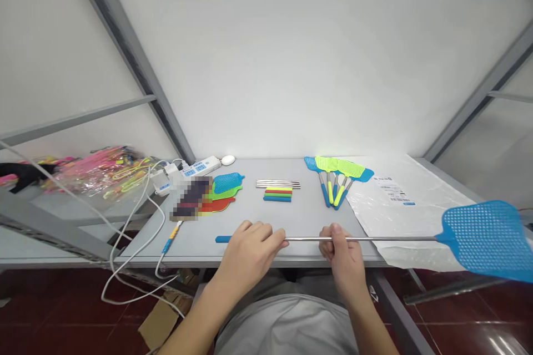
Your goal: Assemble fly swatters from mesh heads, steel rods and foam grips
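Note:
A blue fly swatter [487, 236] with a long metal rod lies level across both my hands, its mesh head out to the right. My left hand [254, 249] is closed around the rod beside the blue grip, whose end sticks out to the left. Farther right along the rod, my right hand [341, 252] pinches it between thumb and fingers. Beyond my hands lie several metal rods [277, 183] and a row of coloured grips [277, 194]. Loose swatter heads [227, 183] in blue, green, red and yellow are stacked at the left. Several swatters with shortened handles [337, 177] fan out at the right.
A white plastic package [400, 191] covers the table's right side, under the swatter. On the left are a power strip [202, 167], a white round object [227, 160], a pixelated dark object [191, 199] and loose white cables [137, 249]. Bagged colourful items [108, 172] lie beyond the frame post.

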Motion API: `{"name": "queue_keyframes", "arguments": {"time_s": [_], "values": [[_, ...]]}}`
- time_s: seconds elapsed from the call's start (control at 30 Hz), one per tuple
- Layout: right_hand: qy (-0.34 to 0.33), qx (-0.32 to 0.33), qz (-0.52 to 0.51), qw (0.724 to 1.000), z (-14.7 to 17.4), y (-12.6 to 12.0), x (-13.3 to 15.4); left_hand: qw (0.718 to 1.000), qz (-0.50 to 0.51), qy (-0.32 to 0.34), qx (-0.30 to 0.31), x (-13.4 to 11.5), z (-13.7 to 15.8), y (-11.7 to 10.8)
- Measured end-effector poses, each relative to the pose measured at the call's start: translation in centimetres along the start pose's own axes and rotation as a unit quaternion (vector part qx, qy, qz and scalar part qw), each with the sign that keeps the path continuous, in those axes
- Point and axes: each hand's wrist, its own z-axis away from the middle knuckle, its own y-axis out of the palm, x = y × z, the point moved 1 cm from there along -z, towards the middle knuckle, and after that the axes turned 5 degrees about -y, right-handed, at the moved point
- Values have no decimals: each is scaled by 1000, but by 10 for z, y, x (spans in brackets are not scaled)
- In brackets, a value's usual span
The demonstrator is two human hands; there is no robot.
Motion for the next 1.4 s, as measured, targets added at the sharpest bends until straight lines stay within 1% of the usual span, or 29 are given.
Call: {"name": "queue_keyframes", "arguments": {"time_s": [0.07,0.17,0.23,0.4,0.47,0.6,0.7,0.77,0.87,0.93,1.0,1.1,1.17,1.3,1.4], "values": [[-4,10,44,999,4,-2,3,1000,8,6,-10,1,2,0],[-25,9,92,995,5,-16,14,999,24,19,-22,5,4,-1],[-43,-19,81,996,3,-27,24,999,19,26,-33,8,5,-4],[-83,-119,24,989,-4,-47,41,998,-21,26,-48,21,9,-11],[-88,-136,16,987,-7,-51,43,998,-22,21,-46,25,13,-11],[-65,-119,-17,991,-12,-48,35,998,-18,-14,-66,26,15,-11],[-49,-125,-53,990,-11,-33,22,996,-21,-38,-73,19,8,-12],[-35,-106,-68,991,-7,-19,13,997,-19,-41,-66,11,-1,-15],[11,-61,-97,993,0,0,3,998,-16,-29,-55,-3,-20,-16],[41,-52,-113,991,1,5,0,998,-11,-24,-57,-16,-35,-15],[52,-34,-115,991,1,5,-1,998,0,-18,-62,-30,-50,-13],[55,21,-84,995,-2,-1,1,997,21,14,-75,-47,-65,-6],[50,36,-51,997,-4,-6,3,995,32,25,-94,-52,-69,-1],[9,32,54,998,-4,-10,6,991,47,11,-122,-43,-68,12],[-5,41,82,996,-3,-13,8,991,51,18,-125,-29,-65,14]]}}
